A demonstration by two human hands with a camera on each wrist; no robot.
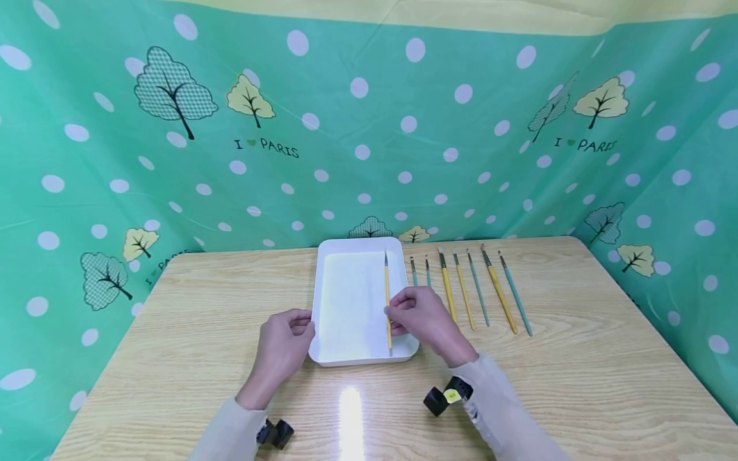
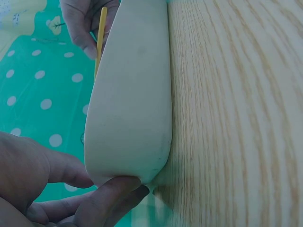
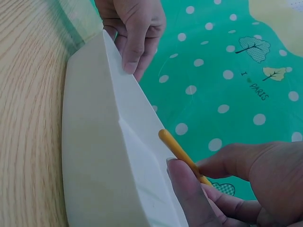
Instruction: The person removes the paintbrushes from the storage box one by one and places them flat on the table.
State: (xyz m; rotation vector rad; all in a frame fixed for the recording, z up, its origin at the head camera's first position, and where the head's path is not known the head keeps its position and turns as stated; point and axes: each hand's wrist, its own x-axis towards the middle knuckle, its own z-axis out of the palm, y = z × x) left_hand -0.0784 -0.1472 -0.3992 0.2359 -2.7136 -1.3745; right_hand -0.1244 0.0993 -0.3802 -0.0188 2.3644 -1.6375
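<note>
A white rectangular tray (image 1: 350, 301) lies on the table. My left hand (image 1: 285, 339) grips its left side near the front corner; in the left wrist view the thumb is at the rim and the fingers are against the outer wall (image 2: 130, 99). With thumb and fingertips, my right hand (image 1: 419, 317) pinches a yellow-handled paintbrush (image 1: 387, 282) over the right part of the tray. The dark bristles point to the back, and the handle end reaches toward the near rim. From the right wrist, the brush handle (image 3: 175, 149) shows just above the tray's rim.
Right of the tray, several paintbrushes with yellow handles (image 1: 500, 294) and teal handles (image 1: 516, 294) lie in a row, bristles to the back. Some are partly hidden by the right hand. A green dotted curtain (image 1: 346, 128) hangs behind the wooden table (image 1: 605, 358).
</note>
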